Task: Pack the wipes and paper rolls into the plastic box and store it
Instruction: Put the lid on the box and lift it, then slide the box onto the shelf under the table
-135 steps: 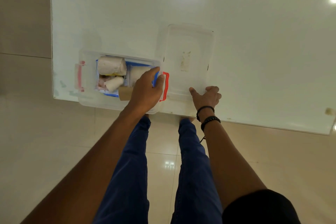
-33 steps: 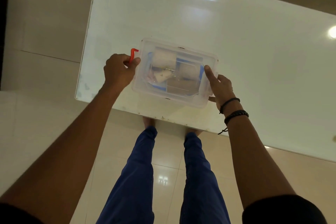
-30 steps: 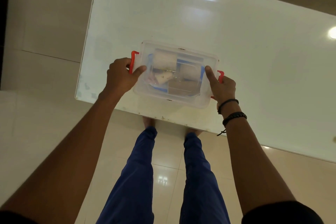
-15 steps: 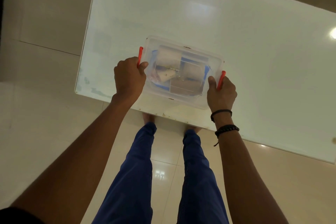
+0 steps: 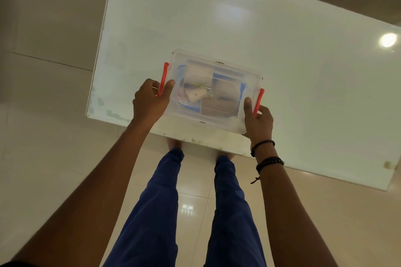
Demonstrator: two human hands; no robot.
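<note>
The clear plastic box (image 5: 219, 119) sits near the front edge of the white table (image 5: 282, 50) with its lid on. Through the lid I see white paper rolls (image 5: 197, 73), a blue wipes pack (image 5: 227, 75) and a brown cardboard tube (image 5: 217, 108). My left hand (image 5: 149, 104) grips the box's left end around the red latch (image 5: 162, 78). My right hand (image 5: 257, 121) grips the right end, thumb on the lid beside the other red latch (image 5: 259, 99). Both latches lie against the box ends.
The table's left edge (image 5: 97, 67) and front edge (image 5: 206, 143) are close to the box. My legs in blue trousers (image 5: 169, 212) stand on a glossy tiled floor (image 5: 43, 136) below the table edge. A small mark (image 5: 387, 165) is at the table's right front corner.
The lid went onto the box since the earliest frame. Over the last second both red latches swung down against the box ends and my hands closed around them.
</note>
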